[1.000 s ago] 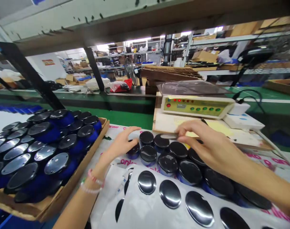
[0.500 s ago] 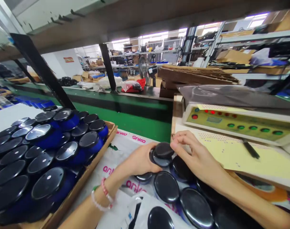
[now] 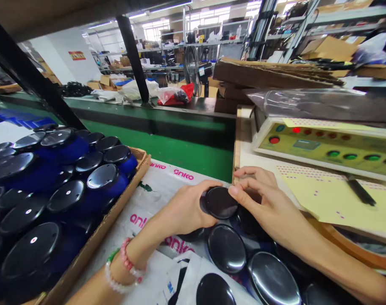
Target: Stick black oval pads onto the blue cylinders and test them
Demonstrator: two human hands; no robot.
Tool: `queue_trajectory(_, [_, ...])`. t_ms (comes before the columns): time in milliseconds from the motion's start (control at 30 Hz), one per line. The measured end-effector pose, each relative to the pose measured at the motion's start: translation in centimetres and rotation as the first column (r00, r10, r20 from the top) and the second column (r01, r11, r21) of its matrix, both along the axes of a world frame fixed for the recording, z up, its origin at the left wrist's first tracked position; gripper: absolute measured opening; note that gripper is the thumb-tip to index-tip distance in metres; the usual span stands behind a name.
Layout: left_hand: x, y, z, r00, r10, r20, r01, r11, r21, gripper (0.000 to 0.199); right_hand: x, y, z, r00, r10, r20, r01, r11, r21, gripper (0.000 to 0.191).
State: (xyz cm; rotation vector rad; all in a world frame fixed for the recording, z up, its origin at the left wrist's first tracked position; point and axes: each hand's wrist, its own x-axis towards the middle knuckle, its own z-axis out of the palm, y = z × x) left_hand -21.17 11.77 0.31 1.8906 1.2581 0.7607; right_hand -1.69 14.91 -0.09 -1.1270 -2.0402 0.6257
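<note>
Near the far edge of the sheet-covered desk (image 3: 162,180), the left hand (image 3: 188,207) is curled around a round black-topped piece (image 3: 222,203). The right hand (image 3: 269,199), half curled, meets its right rim with the thumb; I can't tell whether it grips anything. A cardboard tray (image 3: 139,166) stands along the left edge.

Black disc (image 3: 221,204) partly hidden by right hand (image 3: 273,202); display (image 3: 306,144) unreadable.

– Hands?
– Two: left hand (image 3: 193,208), right hand (image 3: 268,197).
– Black discs (image 3: 221,202) in the left?
– One.
– Bead bracelets (image 3: 126,257)?
– Two.
– Control boxes (image 3: 321,147)?
– One, with four green buttons (image 3: 350,156) in view.
– Pens (image 3: 361,191)?
– One.
– Cardboard trays (image 3: 132,180)?
– One, holding too many blue jars (image 3: 65,195) for a sure count.
</note>
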Motion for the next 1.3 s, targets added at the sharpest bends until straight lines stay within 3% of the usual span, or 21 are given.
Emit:
queue_trajectory(567, [-0.11,-0.07,-0.35,0.999,0.021,-0.038,-0.019,0.999,0.044,0.061,-0.42,-0.04,-0.56,0.995,-0.014,0.103,-0.007,0.980,0.198,0.020])
queue_trajectory(1133, [-0.06,-0.07,-0.30,0.995,0.045,-0.085,-0.039,0.997,0.073,0.060,-0.66,0.02,-0.69,0.993,-0.001,0.116,-0.028,0.968,0.250,0.016])
queue_trajectory(1300, [-0.13,-0.20,-0.26,0.995,0.052,-0.080,-0.045,0.996,0.082,0.059,-0.70,0.04,-0.52,0.982,-0.020,0.189,-0.036,0.958,0.284,0.015])
